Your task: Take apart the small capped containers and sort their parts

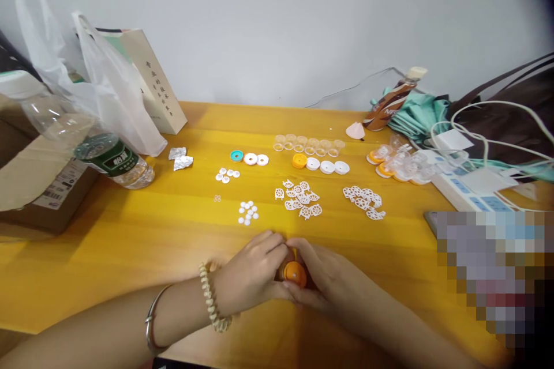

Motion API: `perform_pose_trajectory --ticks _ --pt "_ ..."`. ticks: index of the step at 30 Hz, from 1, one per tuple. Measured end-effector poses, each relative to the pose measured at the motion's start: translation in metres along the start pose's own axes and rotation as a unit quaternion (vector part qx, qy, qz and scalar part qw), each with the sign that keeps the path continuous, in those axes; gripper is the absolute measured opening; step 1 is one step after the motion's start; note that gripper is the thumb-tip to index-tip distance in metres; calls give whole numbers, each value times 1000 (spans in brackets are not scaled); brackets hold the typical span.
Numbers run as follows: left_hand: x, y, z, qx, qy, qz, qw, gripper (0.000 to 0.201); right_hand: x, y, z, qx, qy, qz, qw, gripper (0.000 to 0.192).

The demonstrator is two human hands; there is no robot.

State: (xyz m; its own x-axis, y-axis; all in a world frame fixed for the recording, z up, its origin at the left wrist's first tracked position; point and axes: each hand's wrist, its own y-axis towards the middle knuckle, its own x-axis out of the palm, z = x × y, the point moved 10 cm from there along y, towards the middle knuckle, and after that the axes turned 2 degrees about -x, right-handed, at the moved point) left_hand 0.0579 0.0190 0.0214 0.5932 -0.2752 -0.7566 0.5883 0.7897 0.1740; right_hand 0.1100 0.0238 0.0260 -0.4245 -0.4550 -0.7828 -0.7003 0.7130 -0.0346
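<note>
Both my hands meet near the table's front edge around a small round orange plastic part (295, 273). My left hand (259, 268) grips it from the left, its fingers curled and its thumb at the part's lower side. From the right, my right hand (322, 274) holds the same part between thumb and fingers. My fingers hide much of its side and underside. Beyond my hands lie several white spoked plastic pieces (303, 199) and several small white discs (248, 213). Further right is another group of white spoked pieces (363, 200).
Behind are clear cups (309, 145), a yellow ring (299, 160), white rings (328, 167) and a teal disc (236, 155). A water bottle (112, 155) and cardboard box (43, 196) stand left. At right are finished-looking orange-and-clear pieces (400, 162), a power strip (463, 184) and a drink bottle (392, 101).
</note>
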Motion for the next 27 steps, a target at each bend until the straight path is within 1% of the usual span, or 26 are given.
perform_pose_trajectory --ticks 3,6,9,11,13,16,18,20,21,24,27 --pt "-2 2 0 -17 -17 -5 1000 28 -5 0 -7 -30 -54 38 997 19" --pt "-6 3 2 -20 -23 8 1000 25 -7 0 -14 -67 -114 75 988 25" --pt "-10 3 5 -16 -25 22 999 20 -6 0 -17 -89 -157 106 978 33" --pt "-11 3 5 -15 -32 26 999 19 -4 -2 -18 -104 -170 117 973 36" --pt "-10 3 3 -16 -41 25 999 19 -5 -4 -21 -121 -174 114 971 35" --pt "-8 4 1 -11 -50 18 999 20 -17 -8 -25 -135 -143 107 975 30" --pt "-7 5 0 -11 -57 14 998 19 -29 -8 -21 -117 -91 100 984 26" --pt "-7 5 -2 -21 -65 12 998 19 -43 -8 -9 -79 -33 104 991 18" --pt "-6 5 -3 -27 -67 9 997 20 -50 -7 -1 -57 -8 116 992 15" --pt "-5 4 -4 -33 -69 1 997 24 -74 -9 28 6 31 190 981 17" --pt "-5 4 -3 -28 -68 -1 997 26 -95 -9 55 65 8 252 965 26"
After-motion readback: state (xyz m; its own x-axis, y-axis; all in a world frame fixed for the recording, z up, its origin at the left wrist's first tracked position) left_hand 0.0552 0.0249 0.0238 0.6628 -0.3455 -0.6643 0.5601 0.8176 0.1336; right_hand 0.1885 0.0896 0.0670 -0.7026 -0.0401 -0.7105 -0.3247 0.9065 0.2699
